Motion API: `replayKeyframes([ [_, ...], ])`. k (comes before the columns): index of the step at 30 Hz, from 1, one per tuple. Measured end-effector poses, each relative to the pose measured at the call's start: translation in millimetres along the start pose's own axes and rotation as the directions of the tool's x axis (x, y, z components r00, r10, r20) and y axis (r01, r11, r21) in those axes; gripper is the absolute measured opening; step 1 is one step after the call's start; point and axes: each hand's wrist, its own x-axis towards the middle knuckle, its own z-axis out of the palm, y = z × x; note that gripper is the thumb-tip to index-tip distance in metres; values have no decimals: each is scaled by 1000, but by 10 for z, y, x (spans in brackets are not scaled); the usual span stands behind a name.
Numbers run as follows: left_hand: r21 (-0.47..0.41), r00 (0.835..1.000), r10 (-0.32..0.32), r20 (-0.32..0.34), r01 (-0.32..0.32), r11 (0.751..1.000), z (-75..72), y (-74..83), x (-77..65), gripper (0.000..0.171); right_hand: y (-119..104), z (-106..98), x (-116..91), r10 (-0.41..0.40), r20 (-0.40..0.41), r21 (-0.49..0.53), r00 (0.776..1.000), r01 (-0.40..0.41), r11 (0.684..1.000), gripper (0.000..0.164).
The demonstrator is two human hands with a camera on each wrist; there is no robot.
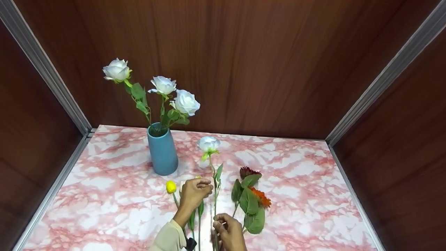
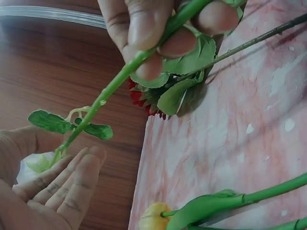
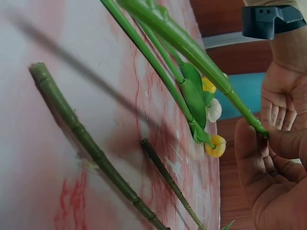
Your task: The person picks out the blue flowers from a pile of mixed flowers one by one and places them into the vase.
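Note:
A white artificial rose (image 1: 209, 144) stands upright over the table, its green stem (image 2: 115, 82) pinched between thumb and fingers of my right hand (image 1: 230, 230). My left hand (image 1: 197, 191) is beside the stem higher up. In the left wrist view the fingers of that left hand (image 2: 57, 187) are extended around the upper stem, below the bloom, without closing on it. A blue vase (image 1: 162, 151) at the back left holds three white roses (image 1: 186, 102).
Left of the stem lie tulips, one yellow tulip (image 1: 171, 187) showing plainly. On the right lie a dark red flower (image 1: 249, 172) and an orange flower (image 1: 261, 197) with broad leaves. Wood panels (image 1: 223, 69) wall the marbled pink table (image 1: 296, 195).

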Motion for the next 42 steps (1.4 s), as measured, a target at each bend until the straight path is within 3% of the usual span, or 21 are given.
replayKeyframes([
  [3, -106, 997, -52, 55, 57, 993, 5, -26, -2, 27, -50, 0, -4, 1, -6, -7, 1000, -1, 1000, 8],
  [6, -155, 992, -87, 97, 101, 983, 8, -40, -7, 27, -58, 9, -5, 3, -6, 7, 1000, -3, 1000, 8],
  [18, -210, 983, -120, 136, 147, 967, 23, 0, -41, 24, -86, 43, -6, 33, 14, 4, 999, -34, 999, 8],
  [27, -198, 986, -97, 134, 123, 972, -19, 244, -132, 20, -76, 83, -8, 35, 1, 2, 999, -35, 999, 12],
  [33, -160, 988, -59, 141, 82, 984, -53, 362, -153, 23, -63, 97, -34, -10, 3, -28, 1000, 10, 1000, 10],
  [42, -107, 994, -11, 112, 24, 994, -114, 497, -121, 22, 3, 100, -42, 2, 52, 87, 999, -7, 996, 11],
])
